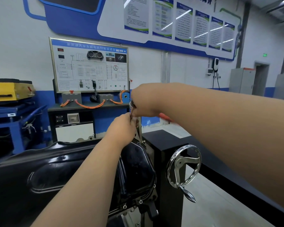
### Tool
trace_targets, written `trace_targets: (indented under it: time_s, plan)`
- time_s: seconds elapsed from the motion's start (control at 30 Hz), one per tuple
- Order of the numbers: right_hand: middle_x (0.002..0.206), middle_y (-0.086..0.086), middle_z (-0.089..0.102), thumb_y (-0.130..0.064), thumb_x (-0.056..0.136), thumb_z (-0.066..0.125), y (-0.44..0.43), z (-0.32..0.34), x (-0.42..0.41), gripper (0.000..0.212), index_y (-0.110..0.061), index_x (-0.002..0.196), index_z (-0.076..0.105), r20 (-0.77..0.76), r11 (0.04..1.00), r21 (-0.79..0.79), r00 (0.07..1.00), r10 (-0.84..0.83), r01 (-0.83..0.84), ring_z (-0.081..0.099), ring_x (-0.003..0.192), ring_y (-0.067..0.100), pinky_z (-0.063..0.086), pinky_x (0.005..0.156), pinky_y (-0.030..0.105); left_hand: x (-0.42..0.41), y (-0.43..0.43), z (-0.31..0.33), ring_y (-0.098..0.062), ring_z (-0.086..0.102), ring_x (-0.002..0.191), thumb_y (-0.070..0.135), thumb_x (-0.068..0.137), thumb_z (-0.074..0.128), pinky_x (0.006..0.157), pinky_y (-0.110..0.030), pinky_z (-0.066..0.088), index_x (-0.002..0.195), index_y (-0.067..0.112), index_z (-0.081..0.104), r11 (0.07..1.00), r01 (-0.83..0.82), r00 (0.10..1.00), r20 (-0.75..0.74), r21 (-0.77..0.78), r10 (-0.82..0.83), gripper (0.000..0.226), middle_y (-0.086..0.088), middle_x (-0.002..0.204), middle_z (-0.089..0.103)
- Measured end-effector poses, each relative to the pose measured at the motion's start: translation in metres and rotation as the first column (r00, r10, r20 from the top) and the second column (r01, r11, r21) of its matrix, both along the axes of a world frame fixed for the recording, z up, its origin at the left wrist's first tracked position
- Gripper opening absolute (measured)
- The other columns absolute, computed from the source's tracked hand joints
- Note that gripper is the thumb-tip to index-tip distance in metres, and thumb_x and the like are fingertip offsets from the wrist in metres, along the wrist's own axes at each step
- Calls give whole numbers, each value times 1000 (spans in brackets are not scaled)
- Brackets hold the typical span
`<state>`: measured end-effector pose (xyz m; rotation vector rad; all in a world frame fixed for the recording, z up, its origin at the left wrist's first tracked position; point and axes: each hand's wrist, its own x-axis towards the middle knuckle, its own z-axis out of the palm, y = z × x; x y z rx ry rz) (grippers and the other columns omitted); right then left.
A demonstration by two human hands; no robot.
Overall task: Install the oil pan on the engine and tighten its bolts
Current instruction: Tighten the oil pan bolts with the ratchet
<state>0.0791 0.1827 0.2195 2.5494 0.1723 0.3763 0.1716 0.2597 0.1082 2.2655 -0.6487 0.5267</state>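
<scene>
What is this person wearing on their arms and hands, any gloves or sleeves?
Nothing that shows. The left hand and right hand are ungloved, with no ring or watch visible. The left forearm and right forearm are bare; no sleeve reaches into view.

**Oil pan down, wrench upright**

I see the glossy black oil pan (138, 167) lying bulged side up, small bolts (140, 201) seated in its near flange. The chrome ratchet wrench (140, 131) stands nearly upright on the far flange.
</scene>
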Motion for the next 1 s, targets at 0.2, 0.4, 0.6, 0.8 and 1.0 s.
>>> trace_targets:
  time_s: [0.2,0.4,0.6,0.8,1.0]
  plan:
    - [70,-1,36,-11,90,50,-13,-5,4,10,-19,86,45,133,992,-43,984,122,-117,39,56,15,30,47,27,4,1,-3,-19,60,93,29,102,32,85,-41,49,104,21,55,999,45,998,-51,-23,-47,25,1,100,67]
    - [48,0,61,-50,94,39,-13,-5,6,45,-15,67,49,-27,950,306,998,-60,65,59,41,17,36,50,25,1,2,-1,-14,59,77,39,89,56,68,-33,50,100,27,59,976,-20,1000,15,-217,24,16,9,81,61]
    - [48,6,65,-50,95,34,-15,-4,6,50,-10,73,51,-151,895,396,976,-158,207,63,40,18,48,61,28,-2,6,1,-11,52,65,32,80,68,57,-26,42,77,19,59,979,-5,995,94,-205,25,16,5,73,61]
    - [65,0,44,-25,90,57,-22,0,0,30,-17,66,40,71,990,-136,997,-30,39,39,54,13,28,45,26,-2,9,2,-9,60,71,32,82,72,62,-26,48,76,26,64,986,59,997,63,-155,-50,11,9,74,64]
    - [67,0,38,-20,93,52,-17,-1,5,35,-18,63,33,157,974,-225,987,45,-9,38,52,15,28,44,26,0,11,1,-5,60,73,33,85,68,62,-22,46,82,28,65,982,43,997,63,-185,-32,6,12,77,65]
